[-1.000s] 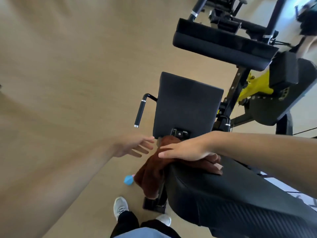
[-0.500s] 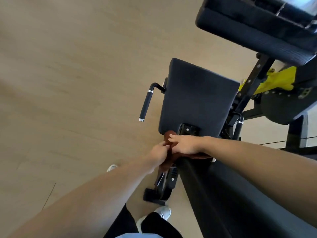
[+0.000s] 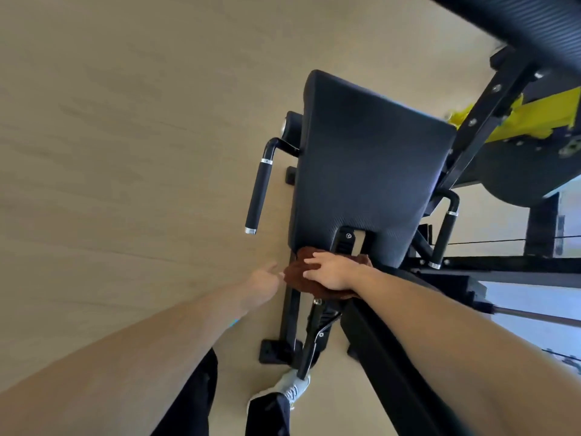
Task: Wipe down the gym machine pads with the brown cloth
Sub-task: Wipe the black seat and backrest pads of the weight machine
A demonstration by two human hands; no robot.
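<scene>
The brown cloth [image 3: 298, 276] is bunched at the near edge of the black seat pad [image 3: 364, 174], over the gap between that pad and the black back pad [image 3: 386, 350] running toward me. My right hand [image 3: 330, 270] lies flat on top of the cloth, pressing it down. My left hand [image 3: 262, 283] is just left of the cloth, its fingertips close to the cloth's edge; whether they touch it I cannot tell. Another black pad [image 3: 518, 17] fills the top right corner.
A black side handle [image 3: 259, 196] sticks out left of the seat, and a second handle [image 3: 445, 234] on its right. Black frame bars and a foot plate [image 3: 276, 354] stand on the beige floor [image 3: 125, 152]. Yellow machine parts [image 3: 528, 118] sit at the right. My shoe [image 3: 292, 388] is by the frame.
The view has swung closer and more downward. My left hand has come off the cloth and drawn slightly left. My right hand stays pressed on the cloth at the seat's near edge.
</scene>
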